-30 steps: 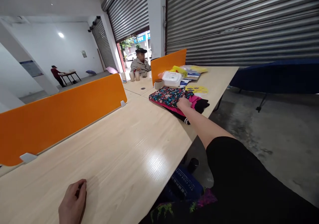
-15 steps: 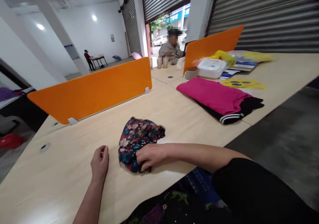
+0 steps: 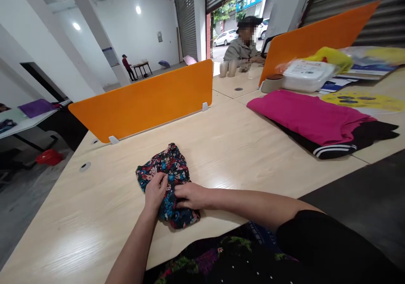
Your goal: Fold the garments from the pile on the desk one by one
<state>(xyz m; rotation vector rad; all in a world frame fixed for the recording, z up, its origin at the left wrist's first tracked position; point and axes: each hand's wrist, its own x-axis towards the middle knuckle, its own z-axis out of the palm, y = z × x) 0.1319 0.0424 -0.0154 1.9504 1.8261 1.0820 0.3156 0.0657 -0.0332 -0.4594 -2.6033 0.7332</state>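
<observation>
A crumpled dark floral cloth [image 3: 169,170] lies on the pale wooden table [image 3: 221,149] close to the near edge. My left hand [image 3: 155,190] rests on its near left part with the fingers closed on the fabric. My right hand [image 3: 190,195] pinches the cloth's near right part, forearm lying along the table edge. The two hands almost touch.
A folded pink garment [image 3: 303,115] on a black one with white stripes [image 3: 344,145] lies at the right. Behind are a white box [image 3: 305,75], yellow bags and papers. Orange dividers [image 3: 142,100] stand along the table. A seated person [image 3: 245,44] is beyond; another stands far left.
My left hand has moved right onto the floral cloth and closed on it. The cloth has shifted slightly left and nearer. The view has swung right and down.
</observation>
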